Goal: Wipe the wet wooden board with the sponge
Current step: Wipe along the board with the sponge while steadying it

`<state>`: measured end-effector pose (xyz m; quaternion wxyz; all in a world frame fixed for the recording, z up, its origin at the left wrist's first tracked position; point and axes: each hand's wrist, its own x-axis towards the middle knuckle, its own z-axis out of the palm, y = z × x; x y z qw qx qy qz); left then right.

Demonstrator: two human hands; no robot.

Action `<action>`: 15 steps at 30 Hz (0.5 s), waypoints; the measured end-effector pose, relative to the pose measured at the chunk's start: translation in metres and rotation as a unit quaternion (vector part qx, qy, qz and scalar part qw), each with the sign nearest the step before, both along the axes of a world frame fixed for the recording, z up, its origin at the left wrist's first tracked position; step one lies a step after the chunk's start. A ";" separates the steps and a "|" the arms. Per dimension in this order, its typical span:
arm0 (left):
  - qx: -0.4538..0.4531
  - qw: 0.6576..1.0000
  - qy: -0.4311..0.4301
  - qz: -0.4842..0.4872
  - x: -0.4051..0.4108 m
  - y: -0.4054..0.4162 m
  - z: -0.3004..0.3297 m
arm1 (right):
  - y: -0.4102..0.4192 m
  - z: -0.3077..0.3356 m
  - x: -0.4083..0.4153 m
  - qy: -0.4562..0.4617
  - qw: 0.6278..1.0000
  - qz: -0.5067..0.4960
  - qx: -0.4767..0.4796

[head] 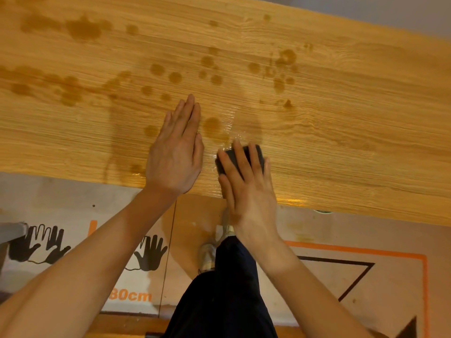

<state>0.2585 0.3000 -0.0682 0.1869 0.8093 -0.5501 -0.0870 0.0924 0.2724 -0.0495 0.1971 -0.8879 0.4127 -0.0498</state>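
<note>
- Below the work surface lies a floor covering of pale cardboard sheets [366,240] with orange lines, black hand prints and a black triangle printed on it; a leg in dark trousers [227,289] and a light shoe [207,254] stand on it.
- Across the whole upper part of the view runs the long light-brown wooden board [341,130] with clear grain. It carries many dark round water spots [175,77], bigger wet patches at the far left, and a shiny wet film near the middle and along the near edge.
- The left hand [177,152] lies flat on the board with straight fingers close together, palm down. It holds nothing and seems to steady the board.
- The right hand [246,184] presses the dark grey rectangular sponge [229,157] onto the board with straight, slightly spread fingers on top of it. The sponge is touching the wood near the near edge, just beside the left hand.
- I judge the wiping is in progress but far from finished, because most spots farther away and to the left look untouched.
- To do this step well, I would keep the sponge flat under even pressure and move it in long strokes along the grain, overlapping each pass.
- The left hand covers some wood, so it should move aside when the sponge comes there.
- Water can run over the near edge onto the cardboard, so pushing toward the middle seems safer.
</note>
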 end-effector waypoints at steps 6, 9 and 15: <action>-0.019 1.000 0.009 -0.007 0.001 0.003 -0.004 | -0.055 0.001 0.009 0.034 0.998 0.041 -0.021; -0.043 0.999 0.019 -0.011 -0.001 0.006 -0.005 | -0.076 0.003 -0.054 0.017 0.998 -0.047 -0.026; -0.040 0.999 0.018 -0.004 -0.001 0.004 -0.007 | -0.074 0.003 -0.025 0.021 0.988 -0.143 -0.057</action>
